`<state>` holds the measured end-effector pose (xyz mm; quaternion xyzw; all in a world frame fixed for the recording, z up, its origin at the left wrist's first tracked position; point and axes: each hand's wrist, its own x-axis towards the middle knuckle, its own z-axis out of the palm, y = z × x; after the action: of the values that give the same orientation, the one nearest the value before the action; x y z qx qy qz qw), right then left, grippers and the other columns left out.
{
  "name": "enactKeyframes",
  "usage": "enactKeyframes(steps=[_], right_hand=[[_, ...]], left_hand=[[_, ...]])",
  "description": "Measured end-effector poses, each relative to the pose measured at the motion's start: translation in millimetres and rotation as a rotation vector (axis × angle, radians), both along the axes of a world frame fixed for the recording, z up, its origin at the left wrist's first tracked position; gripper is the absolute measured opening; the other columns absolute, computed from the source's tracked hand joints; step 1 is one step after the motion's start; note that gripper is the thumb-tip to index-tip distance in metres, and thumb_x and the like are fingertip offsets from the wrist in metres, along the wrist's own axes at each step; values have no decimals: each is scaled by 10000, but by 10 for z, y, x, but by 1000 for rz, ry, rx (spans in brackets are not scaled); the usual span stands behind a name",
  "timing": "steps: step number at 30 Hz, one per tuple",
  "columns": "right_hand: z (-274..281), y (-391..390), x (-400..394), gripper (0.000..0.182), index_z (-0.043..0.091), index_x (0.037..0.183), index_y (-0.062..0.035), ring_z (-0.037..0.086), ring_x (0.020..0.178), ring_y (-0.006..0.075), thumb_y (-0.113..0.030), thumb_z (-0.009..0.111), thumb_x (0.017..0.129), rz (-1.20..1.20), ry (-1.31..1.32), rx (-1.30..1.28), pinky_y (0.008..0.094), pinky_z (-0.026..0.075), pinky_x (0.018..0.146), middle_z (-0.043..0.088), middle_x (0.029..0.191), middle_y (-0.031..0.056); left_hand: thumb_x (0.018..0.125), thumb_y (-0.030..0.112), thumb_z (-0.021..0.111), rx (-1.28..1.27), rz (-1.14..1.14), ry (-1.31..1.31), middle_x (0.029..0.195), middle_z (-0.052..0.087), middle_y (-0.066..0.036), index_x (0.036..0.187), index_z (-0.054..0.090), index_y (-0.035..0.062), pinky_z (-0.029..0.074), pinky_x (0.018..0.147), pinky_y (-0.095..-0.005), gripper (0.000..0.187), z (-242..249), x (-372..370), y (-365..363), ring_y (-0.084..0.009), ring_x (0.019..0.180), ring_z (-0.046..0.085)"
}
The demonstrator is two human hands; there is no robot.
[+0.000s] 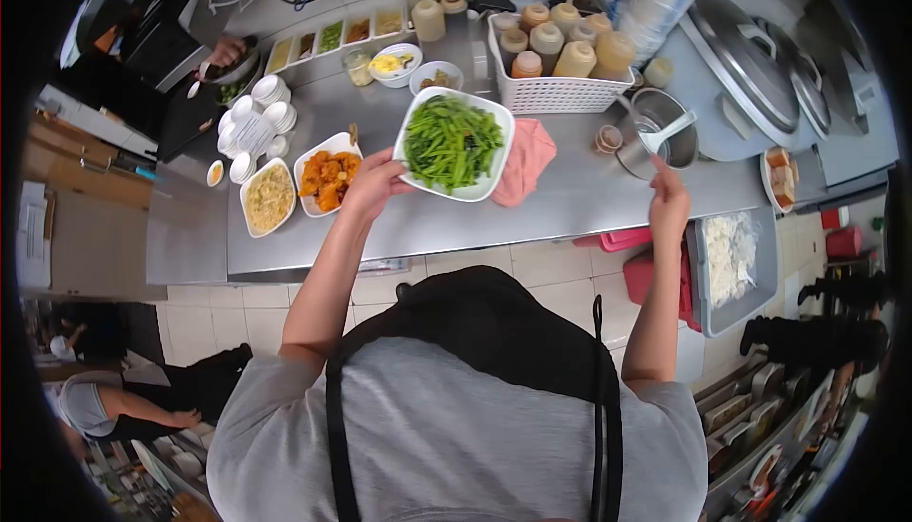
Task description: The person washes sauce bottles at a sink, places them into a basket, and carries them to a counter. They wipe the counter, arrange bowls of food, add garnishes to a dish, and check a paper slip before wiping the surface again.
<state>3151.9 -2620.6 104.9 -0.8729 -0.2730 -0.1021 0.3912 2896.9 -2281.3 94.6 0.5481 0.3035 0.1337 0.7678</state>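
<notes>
Above a steel counter (570, 204), the left hand (373, 185) holds a bowl of greens (454, 145) and the right hand (671, 201) is at a white utensil (674, 130).

At the far left are stacked white dishes (271, 91), then 2 white bowls, 1 with pale yellowish food (270, 199) and 1 with orange pieces (328, 180), the second just beside the left forearm. The left fingers are clamped on the near left rim of the bowl of greens, which covers part of the view of a pink cloth (527, 163) (crumpled on the counter). Beyond it, a white basket (560, 94) full of bottles blocks the space behind. On the right, 1 finger reaches the utensil's near end, over a metal pot (680, 150); whether the fingers grip it, I cannot tell. A grey tub (705, 280) sits past the right forearm.
</notes>
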Motion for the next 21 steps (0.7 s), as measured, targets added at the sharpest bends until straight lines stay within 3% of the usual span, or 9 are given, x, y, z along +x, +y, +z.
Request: enactKeyframes(steps=[5, 7, 10, 13, 17, 19, 21], right_hand=[[312, 756, -738, 452, 603, 1005, -140, 554, 704, 256, 85, 483, 631, 346, -141, -21, 358, 446, 625, 565, 770, 91], [303, 1001, -854, 434, 590, 1033, -143, 554, 662, 244, 70, 485, 670, 401, -260, -58, 351, 439, 565, 557, 759, 86], [227, 1202, -969, 428, 585, 1036, -169, 552, 697, 218, -18, 570, 636, 451, -318, -219, 326, 463, 593, 560, 825, 51], [207, 1238, -1091, 410, 578, 1048, -171, 548, 687, 213, -58, 571, 653, 496, -342, -302, 326, 463, 572, 553, 837, 40], [227, 1250, -1061, 384, 580, 1042, -168, 549, 682, 225, -48, 541, 679, 521, -310, -245, 340, 461, 559, 544, 794, 40], [162, 1279, -1021, 417, 585, 1038, -141, 534, 643, 237, 36, 486, 673, 452, -282, -109, 352, 436, 558, 516, 693, 73], [89, 1270, -1065, 414, 583, 1039, -135, 537, 653, 245, 44, 484, 678, 440, -242, -190, 360, 435, 569, 521, 698, 81]], left_hand=[[758, 55, 452, 58, -134, 77, 979, 585, -115, 1091, 485, -44, 497, 764, -311, 349, -4, 101, -50, -187, 863, 598], [755, 53, 450, 75, -137, 92, 978, 588, -118, 1080, 496, -48, 503, 754, -313, 344, 43, 95, -78, -187, 851, 602], [748, 48, 449, 82, -129, 112, 967, 594, -108, 1063, 516, -45, 512, 731, -307, 334, 79, 66, -124, -179, 838, 604], [771, 68, 480, 65, -115, 76, 931, 595, -103, 1045, 536, -32, 519, 678, -276, 298, -12, 24, -53, -167, 796, 608], [773, 56, 473, 41, -124, 56, 928, 594, -105, 1049, 532, -35, 524, 678, -283, 296, 38, -35, -81, -173, 790, 608], [775, 47, 469, 43, -128, 25, 929, 593, -109, 1056, 525, -37, 530, 679, -296, 298, -46, -52, -55, -183, 794, 609], [776, 41, 463, 21, -105, 27, 937, 591, -112, 1066, 515, -40, 530, 679, -299, 306, -62, -50, -64, -188, 800, 609]])
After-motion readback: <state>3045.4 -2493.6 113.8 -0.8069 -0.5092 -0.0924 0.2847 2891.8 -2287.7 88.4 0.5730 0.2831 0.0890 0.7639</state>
